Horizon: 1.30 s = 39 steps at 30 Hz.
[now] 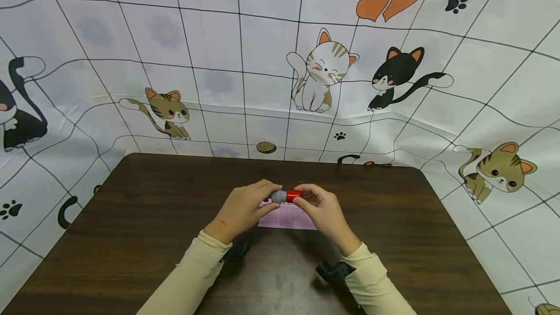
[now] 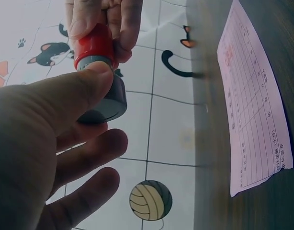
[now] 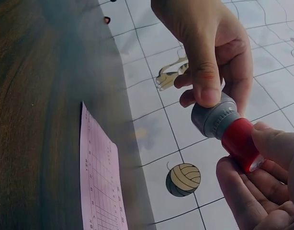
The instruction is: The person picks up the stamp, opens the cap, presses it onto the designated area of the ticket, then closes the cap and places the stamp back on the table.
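Two hands meet over the middle of the dark wooden table [image 1: 131, 218], and between them we hold one small stamp [image 1: 286, 196] with a grey part and a red part. Starting from the left side, our left hand [image 1: 242, 210] has its thumb and fingers curled around the grey end [image 2: 108, 98] of the stamp; in the left wrist view the thumb lies over the top of this grey part and the other fingers go under it. The stamp itself lies almost level, and its long axis runs from left to right, parallel to the near edge of the table, with the grey end toward the left hand and the red end [image 3: 240, 141] toward the right. Our right hand [image 1: 321, 210] pinches the red end between the thumb and the fingertips, so both hands are closed on the same object and each one is equally near to its own half. The stamp is in the air, not touching the table. Just under it, and a little toward us, a pink printed form [image 1: 288, 218] lies flat on the table, near the centre. Behind the far edge hangs a white cloth with cartoon cats [image 1: 323, 69].
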Available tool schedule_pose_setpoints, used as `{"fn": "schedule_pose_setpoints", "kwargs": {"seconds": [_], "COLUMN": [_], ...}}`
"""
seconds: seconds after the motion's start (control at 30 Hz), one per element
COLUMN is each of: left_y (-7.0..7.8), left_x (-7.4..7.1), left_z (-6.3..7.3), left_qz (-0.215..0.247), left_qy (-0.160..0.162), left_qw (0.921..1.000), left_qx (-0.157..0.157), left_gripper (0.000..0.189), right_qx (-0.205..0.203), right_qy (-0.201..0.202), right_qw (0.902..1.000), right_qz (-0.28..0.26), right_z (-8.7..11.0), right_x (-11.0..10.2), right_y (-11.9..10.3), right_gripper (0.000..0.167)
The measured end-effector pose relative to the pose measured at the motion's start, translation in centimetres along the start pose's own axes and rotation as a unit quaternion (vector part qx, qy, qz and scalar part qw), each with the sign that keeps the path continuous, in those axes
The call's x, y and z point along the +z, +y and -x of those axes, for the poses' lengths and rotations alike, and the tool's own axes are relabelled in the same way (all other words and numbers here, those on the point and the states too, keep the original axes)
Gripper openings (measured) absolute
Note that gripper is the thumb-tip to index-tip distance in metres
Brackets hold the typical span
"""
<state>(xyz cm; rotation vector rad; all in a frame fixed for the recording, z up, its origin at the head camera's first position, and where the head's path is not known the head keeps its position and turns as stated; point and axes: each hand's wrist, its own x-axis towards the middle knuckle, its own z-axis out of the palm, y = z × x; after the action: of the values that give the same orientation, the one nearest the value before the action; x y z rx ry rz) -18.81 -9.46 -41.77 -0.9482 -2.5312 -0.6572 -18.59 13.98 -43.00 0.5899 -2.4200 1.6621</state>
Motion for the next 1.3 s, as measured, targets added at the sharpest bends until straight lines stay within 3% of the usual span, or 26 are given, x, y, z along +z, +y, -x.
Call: {"fn": "schedule_pose_setpoints", "kwargs": {"seconds": [0.23, 0.37, 0.53, 0.73, 0.87, 1.03, 1.17, 1.3], "left_y": [-0.1, -0.1, 0.0, 0.2, 0.3, -0.2, -1.3, -2.2], "left_x": [0.2, 0.4, 0.5, 0.8, 0.9, 0.8, 1.1, 1.5], "left_z": [0.1, 0.1, 0.1, 0.0, 0.0, 0.1, 0.3, 0.7], "left_qz": [0.015, 0.015, 0.015, 0.0, 0.009, 0.032, 0.009, -0.009], "left_qy": [-0.031, -0.033, -0.013, 0.032, 0.034, -0.016, -0.072, -0.116], "left_qw": [0.999, 0.9983, 0.9987, 0.9993, 0.9992, 0.9966, 0.99, 0.9826], "left_qx": [-0.028, -0.045, -0.047, -0.018, -0.02, -0.074, -0.121, -0.145], "left_gripper": [0.042, 0.044, 0.045, 0.045, 0.047, 0.055, 0.054, 0.05], "right_qx": [-0.03, -0.035, -0.013, 0.014, 0.012, 0.009, 0.022, 0.041], "right_qy": [-0.015, -0.034, -0.029, -0.009, -0.011, 0.007, 0.034, 0.055], "right_qw": [0.9994, 0.9988, 0.9994, 0.9998, 0.9999, 0.9999, 0.9992, 0.9976], "right_qz": [0.003, -0.006, -0.011, 0.006, 0.0, -0.006, 0.003, 0.014], "right_z": [0.1, 0.0, 0.0, 0.1, -0.1, -0.3, -0.6, -0.9], "right_x": [0.0, -0.2, -0.5, -0.7, -0.9, -1.7, -2.6, -3.4], "right_y": [0.2, 0.2, 0.1, 0.0, 0.1, 0.3, 1.0, 2.1], "right_gripper": [0.023, 0.024, 0.023, 0.022, 0.021, 0.023, 0.029, 0.032]}}
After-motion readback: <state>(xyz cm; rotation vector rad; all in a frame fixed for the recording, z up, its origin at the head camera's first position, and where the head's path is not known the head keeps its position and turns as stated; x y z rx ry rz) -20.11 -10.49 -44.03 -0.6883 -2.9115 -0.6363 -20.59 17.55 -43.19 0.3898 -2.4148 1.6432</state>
